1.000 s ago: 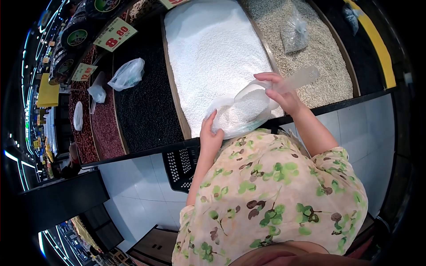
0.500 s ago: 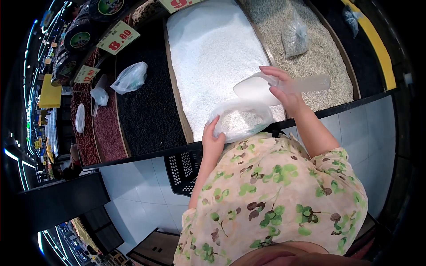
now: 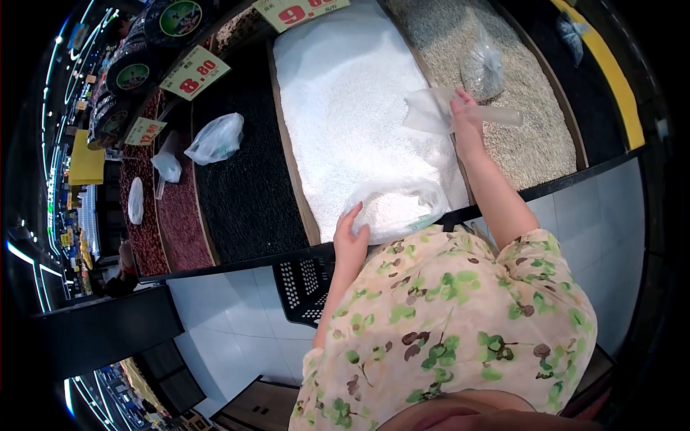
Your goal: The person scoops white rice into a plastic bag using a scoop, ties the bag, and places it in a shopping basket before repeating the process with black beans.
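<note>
My left hand (image 3: 351,237) is closed on the near left rim of a clear plastic bag (image 3: 433,195), with its thumb and fingers at the bag's edge. White grains show through the bag's wide mouth. The bag rests at the front edge of a bin of white grains (image 3: 345,93). Farther out, my right hand (image 3: 467,126) grips a translucent plastic scoop (image 3: 425,110). Its blade points left over the white grains, while the handle sticks out to the right over the beige grains. Whether anything lies in the scoop is hard to tell.
To the right, a knotted bag (image 3: 483,68) lies on the beige grains (image 3: 535,144). Black grains (image 3: 244,194) fill the bin on the left, with another plastic bag (image 3: 215,138) on top. Price signs (image 3: 194,72) and jars (image 3: 133,75) stand at the far left. A black basket (image 3: 303,287) is below the counter.
My right hand has moved the scoop up and away from the bag, out over the bin. My left hand still holds the bag's rim. The view has shifted slightly.
</note>
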Demonstrator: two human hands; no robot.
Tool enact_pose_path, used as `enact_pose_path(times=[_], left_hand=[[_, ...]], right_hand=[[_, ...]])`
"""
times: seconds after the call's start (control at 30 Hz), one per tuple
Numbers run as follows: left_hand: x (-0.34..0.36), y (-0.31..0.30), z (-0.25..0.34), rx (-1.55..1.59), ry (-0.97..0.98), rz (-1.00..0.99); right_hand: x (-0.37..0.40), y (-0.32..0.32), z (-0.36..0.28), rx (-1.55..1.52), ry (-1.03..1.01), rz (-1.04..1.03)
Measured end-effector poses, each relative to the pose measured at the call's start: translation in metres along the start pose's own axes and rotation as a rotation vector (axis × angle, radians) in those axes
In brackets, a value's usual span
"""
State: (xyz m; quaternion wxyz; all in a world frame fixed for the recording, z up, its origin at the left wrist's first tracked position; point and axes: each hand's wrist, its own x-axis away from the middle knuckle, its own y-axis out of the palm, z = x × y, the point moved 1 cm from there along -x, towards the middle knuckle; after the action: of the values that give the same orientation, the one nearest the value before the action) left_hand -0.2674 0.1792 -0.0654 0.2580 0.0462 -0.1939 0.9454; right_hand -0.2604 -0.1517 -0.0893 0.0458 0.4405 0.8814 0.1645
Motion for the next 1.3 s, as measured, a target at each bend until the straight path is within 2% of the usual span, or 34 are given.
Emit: enact_pose_path(times=[0.2,0.3,0.4,0.43,0.47,0.67,0.87,1.1,1.23,1.3], left_hand=[[-0.001,0.000,0.004,0.000,-0.041,0.010],[-0.001,0.002,-0.005,0.051,-0.026,0.022],[-0.002,0.001,-0.006,0.059,-0.051,0.034],[-0.001,0.000,-0.004,0.040,-0.047,0.036],[-0.001,0.000,-0.003,0.021,-0.042,0.038],[-0.002,0.001,0.003,0.040,-0.064,0.039],[-0.006,0.001,-0.002,0.019,-0.016,0.056],[-0.007,-0.001,0.002,-0.054,0.009,0.085],[-0.009,-0.002,-0.003,-0.094,0.033,0.085],[-0.009,-0.002,-0.006,-0.043,0.035,0.089]], right_hand=[[-0.001,0.044,0.016,0.035,0.129,-0.098],[-0.006,0.057,0.039,-0.077,0.172,-0.129],[-0.010,0.058,0.050,-0.169,0.248,-0.081],[-0.014,0.055,0.053,-0.070,0.251,-0.121],[-0.015,0.052,0.056,-0.117,0.300,-0.097],[-0.007,0.040,0.038,-0.266,0.485,-0.034],[-0.002,0.025,0.029,-0.468,0.499,-0.082],[0.011,0.005,0.007,-0.482,0.429,-0.158],[0.028,-0.003,-0.010,-0.385,0.415,-0.174],[0.036,-0.008,-0.011,-0.379,0.403,-0.244]])
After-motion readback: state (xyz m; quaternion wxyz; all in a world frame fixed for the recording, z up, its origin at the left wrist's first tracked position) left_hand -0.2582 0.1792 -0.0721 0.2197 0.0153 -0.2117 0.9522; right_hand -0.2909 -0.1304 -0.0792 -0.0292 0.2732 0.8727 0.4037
